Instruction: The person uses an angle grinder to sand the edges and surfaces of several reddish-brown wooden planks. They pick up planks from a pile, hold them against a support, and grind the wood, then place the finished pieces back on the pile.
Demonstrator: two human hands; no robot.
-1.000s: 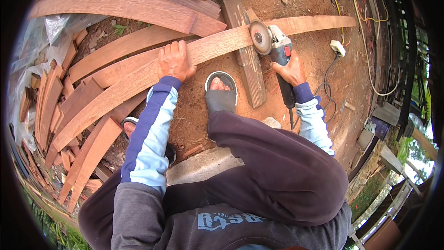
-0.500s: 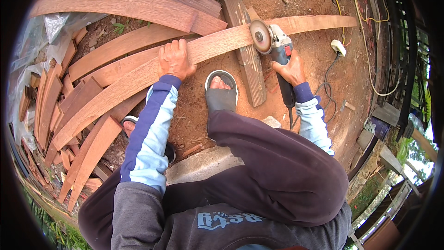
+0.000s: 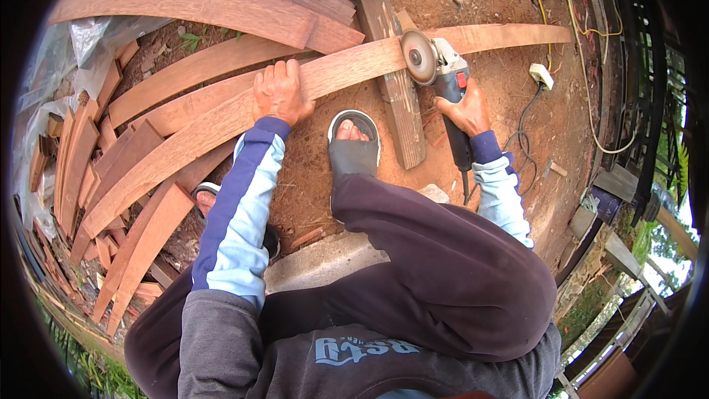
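My left hand (image 3: 280, 94) is closed over the near part of a long wooden plank (image 3: 343, 72), its fingers wrapped across the top edge. My right hand (image 3: 467, 109) grips the dark body of an angle grinder (image 3: 451, 87), which has a grey head and a red switch. The grinder's round disc (image 3: 419, 57) sits against the plank's face, over the spot where a thick timber (image 3: 401, 122) runs underneath. Beyond the disc the plank, or another in line with it, stretches to the right. The grinder's head hides how they join.
Stacked curved planks (image 3: 192, 9) lie at the upper left, and shorter offcuts (image 3: 81, 148) at the far left beside clear plastic sheeting (image 3: 85, 41). A white socket block (image 3: 540, 76) with a dark cord rests on the soil at right. My sandalled foot (image 3: 354, 144) stands near the timber.
The grinder and my right hand have shifted very slightly to the right. My left hand keeps its grip on the plank.
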